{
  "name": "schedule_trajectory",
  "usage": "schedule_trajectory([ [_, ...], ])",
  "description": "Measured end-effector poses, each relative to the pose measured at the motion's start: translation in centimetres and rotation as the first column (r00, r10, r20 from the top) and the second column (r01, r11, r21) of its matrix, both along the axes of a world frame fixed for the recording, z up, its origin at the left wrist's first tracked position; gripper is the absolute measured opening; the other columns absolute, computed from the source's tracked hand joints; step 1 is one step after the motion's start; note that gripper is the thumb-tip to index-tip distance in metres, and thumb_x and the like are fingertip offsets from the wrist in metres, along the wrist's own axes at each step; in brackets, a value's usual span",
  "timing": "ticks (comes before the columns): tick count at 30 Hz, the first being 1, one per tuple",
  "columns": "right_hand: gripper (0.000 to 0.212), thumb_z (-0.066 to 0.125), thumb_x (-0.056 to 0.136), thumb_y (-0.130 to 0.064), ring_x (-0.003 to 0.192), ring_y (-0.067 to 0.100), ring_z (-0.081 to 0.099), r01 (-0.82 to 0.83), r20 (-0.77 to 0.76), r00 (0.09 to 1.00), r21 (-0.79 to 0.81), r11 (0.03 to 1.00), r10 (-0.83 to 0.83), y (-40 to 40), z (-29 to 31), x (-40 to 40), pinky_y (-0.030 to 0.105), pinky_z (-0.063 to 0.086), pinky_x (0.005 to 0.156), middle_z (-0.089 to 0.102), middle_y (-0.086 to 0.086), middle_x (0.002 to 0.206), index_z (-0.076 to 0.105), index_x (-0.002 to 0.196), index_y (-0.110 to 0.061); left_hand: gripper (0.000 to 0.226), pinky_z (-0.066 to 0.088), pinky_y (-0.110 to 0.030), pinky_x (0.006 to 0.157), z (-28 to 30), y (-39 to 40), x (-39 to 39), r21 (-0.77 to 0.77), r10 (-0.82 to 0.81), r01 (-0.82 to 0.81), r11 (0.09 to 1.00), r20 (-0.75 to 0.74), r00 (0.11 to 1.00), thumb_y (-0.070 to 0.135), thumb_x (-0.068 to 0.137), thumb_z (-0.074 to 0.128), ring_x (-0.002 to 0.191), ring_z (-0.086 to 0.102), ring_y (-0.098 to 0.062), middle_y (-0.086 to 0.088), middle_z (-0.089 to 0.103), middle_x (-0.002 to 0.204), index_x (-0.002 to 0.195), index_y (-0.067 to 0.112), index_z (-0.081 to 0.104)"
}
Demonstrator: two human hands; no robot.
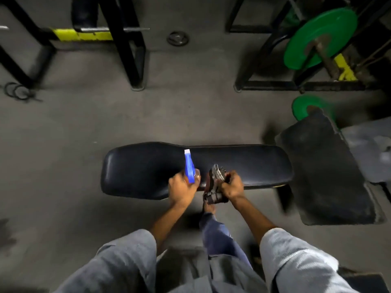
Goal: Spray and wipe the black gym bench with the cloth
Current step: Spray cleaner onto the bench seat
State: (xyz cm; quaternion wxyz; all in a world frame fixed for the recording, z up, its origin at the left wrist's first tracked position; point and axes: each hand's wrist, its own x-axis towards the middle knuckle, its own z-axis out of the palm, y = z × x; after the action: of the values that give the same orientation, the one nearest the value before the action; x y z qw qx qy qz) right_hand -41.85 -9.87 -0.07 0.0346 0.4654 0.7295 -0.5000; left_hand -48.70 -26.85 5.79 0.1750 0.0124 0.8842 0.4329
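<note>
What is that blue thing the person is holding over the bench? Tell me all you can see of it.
The spray bottle looks like blue plastic, slim and elongated, with a white end pointing away from the person. It is tilted over the middle of the black bench, above its padded top. The left hand grips its near end, fingers curled round it. Nothing else appears to touch it. Motion blur hides any label or trigger.

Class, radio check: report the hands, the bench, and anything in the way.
Left hand grips spray bottle over bench. Right hand grips bunched cloth at near edge. Nothing lying on the bench.
</note>
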Motion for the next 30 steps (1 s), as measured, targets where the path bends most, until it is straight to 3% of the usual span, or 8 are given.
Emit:
schedule_trajectory([
  [2,0.032,0.065,0.100,0.000,0.116,0.037,0.064,0.078,0.005,0.997,-0.102,0.992,-0.078,1.6,-1.9,-2.3,0.018,0.048,0.078,0.062,0.017,0.116,0.056,0.131,0.001,0.027,0.062,-0.043,0.082,-0.9,1.1,-1.8,-0.021,0.013,-0.013,1.000,0.018,1.000,0.028,0.092,0.083,0.087,0.075,-0.038,-0.019,0.078,0.091,0.097,0.002,0.077],
  [6,0.049,0.074,0.093,-0.016,0.116,0.035,0.061,0.249,0.050,0.968,-0.296,0.922,-0.245,4.1,-6.0,-6.8,0.044,0.051,0.102,0.063,0.019,0.125,0.053,0.136,-0.005,0.038,0.054,-0.036,0.070,-2.5,3.5,-4.9,-0.014,0.125,-0.124,0.992,0.056,0.991,0.041,0.100,0.073,0.068,0.068,-0.022,-0.010,0.069,0.071,0.079,0.010,0.067],
  [9,0.032,0.078,0.091,-0.011,0.108,0.031,0.066,0.136,0.042,0.991,-0.345,0.929,-0.129,5.5,-9.4,-9.6,0.037,0.052,0.090,0.069,0.011,0.113,0.062,0.118,-0.004,0.044,0.052,-0.040,0.062,-4.2,5.2,-6.8,0.020,0.220,-0.221,0.975,0.039,0.975,0.039,0.100,0.074,0.056,0.055,-0.011,-0.005,0.060,0.061,0.070,0.012,0.056],
  [12,0.054,0.079,0.090,-0.002,0.120,0.031,0.067,0.027,0.088,0.996,-0.412,0.911,0.010,7.0,-12.8,-11.7,0.041,0.057,0.099,0.068,0.010,0.130,0.058,0.140,-0.006,0.041,0.056,-0.046,0.065,-6.2,6.2,-7.8,0.023,0.275,-0.278,0.960,0.088,0.957,0.042,0.100,0.073,0.058,0.058,-0.020,-0.006,0.062,0.066,0.076,0.013,0.058],
  [17,0.074,0.072,0.091,0.013,0.138,0.036,0.060,0.032,0.143,0.988,-0.531,0.847,0.052,8.2,-17.3,-13.6,0.055,0.054,0.114,0.061,0.016,0.150,0.046,0.156,-0.010,0.036,0.057,-0.044,0.067,-9.1,6.6,-8.6,0.003,0.342,-0.348,0.937,0.177,0.923,0.041,0.100,0.074,0.064,0.059,-0.013,-0.011,0.066,0.074,0.080,0.014,0.062],
  [21,0.076,0.070,0.094,0.004,0.140,0.036,0.056,-0.208,0.190,0.944,-0.297,0.932,0.271,9.0,-16.6,-12.7,0.044,0.053,0.111,0.055,0.017,0.154,0.037,0.160,-0.013,0.035,0.059,-0.044,0.070,-9.9,6.4,-8.8,0.024,0.317,-0.328,0.944,0.201,0.927,0.039,0.101,0.073,0.068,0.065,-0.027,-0.013,0.068,0.078,0.084,0.010,0.064],
  [24,0.074,0.078,0.092,-0.004,0.136,0.032,0.058,-0.302,0.153,0.939,-0.068,0.951,0.309,9.3,-14.6,-11.6,0.036,0.053,0.100,0.054,0.016,0.152,0.043,0.156,-0.013,0.038,0.057,-0.040,0.065,-9.9,6.3,-9.1,0.034,0.271,-0.283,0.958,0.201,0.941,0.040,0.102,0.071,0.063,0.062,-0.023,-0.012,0.066,0.073,0.082,0.008,0.062],
  [30,0.058,0.078,0.093,-0.008,0.124,0.013,0.066,-0.429,-0.145,0.899,-0.116,0.896,0.412,5.4,-8.7,-12.4,0.040,0.060,0.106,0.065,-0.002,0.139,0.057,0.145,-0.022,0.037,0.047,-0.019,0.059,-9.9,5.5,-9.9,0.044,0.229,-0.238,0.970,0.150,0.962,0.034,0.103,0.071,0.058,0.054,-0.006,-0.001,0.060,0.067,0.079,0.009,0.061],
])
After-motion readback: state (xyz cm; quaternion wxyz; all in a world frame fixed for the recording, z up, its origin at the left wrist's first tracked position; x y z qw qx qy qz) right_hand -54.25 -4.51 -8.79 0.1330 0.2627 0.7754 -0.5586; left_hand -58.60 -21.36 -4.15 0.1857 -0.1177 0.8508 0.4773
